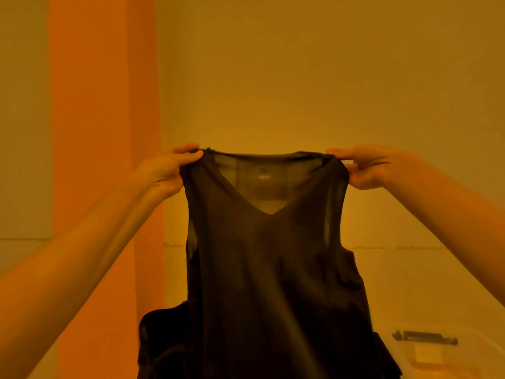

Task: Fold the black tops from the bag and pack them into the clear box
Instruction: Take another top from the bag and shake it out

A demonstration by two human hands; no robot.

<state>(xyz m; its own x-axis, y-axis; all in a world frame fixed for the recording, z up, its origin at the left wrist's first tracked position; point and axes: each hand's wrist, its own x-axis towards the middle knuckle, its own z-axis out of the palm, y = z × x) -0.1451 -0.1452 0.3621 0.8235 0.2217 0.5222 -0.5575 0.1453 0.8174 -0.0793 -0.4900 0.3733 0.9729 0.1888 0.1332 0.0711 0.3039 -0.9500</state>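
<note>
Left grip (169, 170) pinches one shoulder, right grip (366, 168) pinches the other, and the black V-neck top (273, 269) hangs spread between them, a dark heap (161, 337) below the left grip.

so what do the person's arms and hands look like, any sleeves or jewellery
No sleeves show: the left arm and right arm are bare to the frame edge. The left hand and right hand wear no gloves, rings, watch or bracelet.
</note>
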